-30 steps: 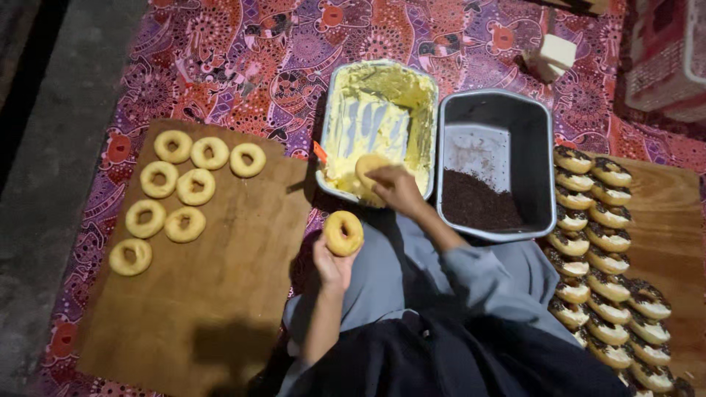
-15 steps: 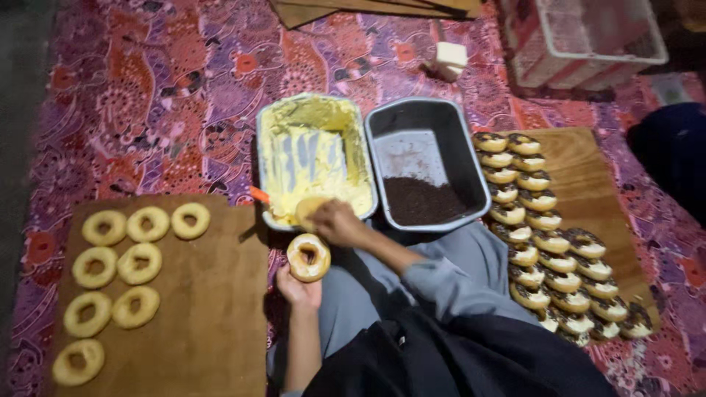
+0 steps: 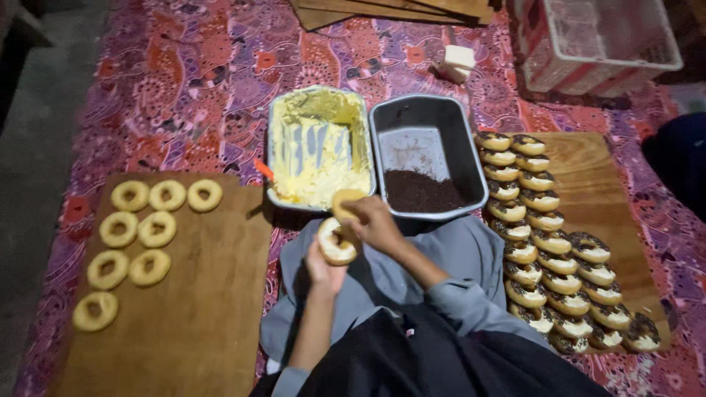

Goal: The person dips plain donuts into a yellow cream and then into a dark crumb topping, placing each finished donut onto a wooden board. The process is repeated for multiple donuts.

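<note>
Your left hand [image 3: 323,270] gripping a doughnut [image 3: 336,243], your right hand [image 3: 371,220] pinching a cream-coated spreader [image 3: 346,200] touching it, cream tray [image 3: 318,103] at twelve o'clock.

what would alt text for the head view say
Seen from above, a seated person's left hand holds a ring doughnut while the right hand spreads cream on it. Ahead sit a tray of yellow cream and a tray of chocolate sprinkles; plain doughnuts lie left, topped doughnuts right.
</note>
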